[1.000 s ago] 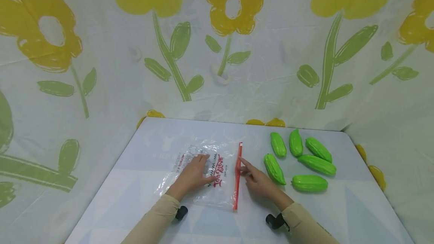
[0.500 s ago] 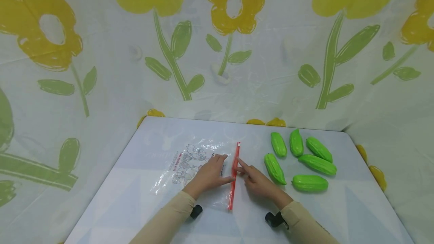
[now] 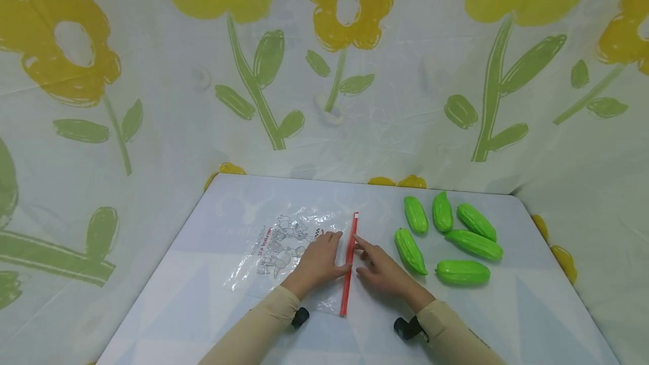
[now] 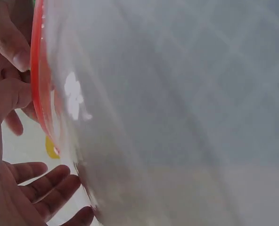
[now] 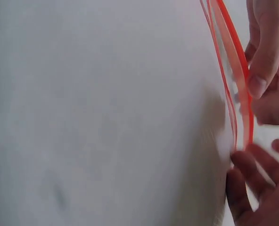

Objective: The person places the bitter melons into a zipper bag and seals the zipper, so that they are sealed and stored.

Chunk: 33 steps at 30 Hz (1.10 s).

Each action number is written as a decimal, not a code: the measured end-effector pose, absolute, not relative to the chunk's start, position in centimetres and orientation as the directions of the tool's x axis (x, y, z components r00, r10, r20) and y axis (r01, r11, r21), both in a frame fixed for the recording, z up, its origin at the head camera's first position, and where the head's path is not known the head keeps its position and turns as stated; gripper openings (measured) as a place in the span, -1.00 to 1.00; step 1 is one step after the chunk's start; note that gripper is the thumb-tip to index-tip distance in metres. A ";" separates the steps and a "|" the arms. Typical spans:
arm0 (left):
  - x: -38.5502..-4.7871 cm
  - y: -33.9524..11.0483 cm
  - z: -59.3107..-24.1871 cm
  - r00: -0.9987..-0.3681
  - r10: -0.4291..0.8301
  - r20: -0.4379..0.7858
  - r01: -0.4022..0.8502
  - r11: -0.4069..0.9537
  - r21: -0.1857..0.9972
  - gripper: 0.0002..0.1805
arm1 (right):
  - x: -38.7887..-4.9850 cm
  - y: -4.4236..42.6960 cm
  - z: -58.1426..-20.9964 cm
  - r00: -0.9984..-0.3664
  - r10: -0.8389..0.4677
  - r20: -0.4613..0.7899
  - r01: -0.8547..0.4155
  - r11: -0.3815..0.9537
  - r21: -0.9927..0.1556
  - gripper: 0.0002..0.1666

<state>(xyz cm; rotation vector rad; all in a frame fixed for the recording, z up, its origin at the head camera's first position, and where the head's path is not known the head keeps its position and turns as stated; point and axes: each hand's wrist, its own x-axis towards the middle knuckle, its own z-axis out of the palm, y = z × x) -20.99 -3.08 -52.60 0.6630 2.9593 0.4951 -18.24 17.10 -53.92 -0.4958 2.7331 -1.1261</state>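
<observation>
The plastic bag [image 3: 290,244] lies on the bench [image 3: 182,292], its red strip [image 3: 346,293] running near-to-far between left hand [image 3: 319,258], over the bag, and right hand [image 3: 382,270], outside (each grip loosely spread, clasping nothing).

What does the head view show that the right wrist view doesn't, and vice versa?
Head only: six green vegetables on the table, the flower-print backdrop, and the drawings printed on the clear bag.

Right wrist only: a close-up of the bag's opening edge, seen as two red bands with a gap between them. From the head that edge reads as a single line.

Both: the bag's red edge, with fingers of the left hand and right hand at it.
</observation>
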 end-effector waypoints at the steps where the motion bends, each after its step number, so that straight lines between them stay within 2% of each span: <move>1: -21.0 -3.1 -52.6 -0.904 0.427 0.004 0.405 0.857 0.319 -0.09 | -18.3 17.0 -54.0 -0.944 -0.330 0.007 -0.243 0.683 -0.689 -0.14; 6: -21.0 -3.1 -52.6 -0.905 0.426 0.003 0.406 0.860 0.309 -0.08 | -18.7 16.5 -54.4 -0.975 -0.212 0.060 -0.206 0.781 -0.589 -0.32; 13: -21.0 -3.2 -52.6 -0.902 0.433 0.003 0.411 0.853 0.321 -0.07 | -18.8 15.7 -54.5 -0.982 -0.187 0.037 -0.180 0.846 -0.502 -0.25; 20: -21.2 -3.5 -52.6 -0.882 0.472 0.011 0.450 0.833 0.322 -0.14 | -18.8 15.0 -54.4 -0.985 -0.171 -0.022 -0.145 0.887 -0.438 -0.18; 33: -21.5 -3.9 -53.0 -0.834 0.548 0.057 0.535 0.781 0.320 -0.50 | -18.8 15.1 -54.2 -0.985 -0.166 -0.047 -0.131 0.895 -0.426 -0.17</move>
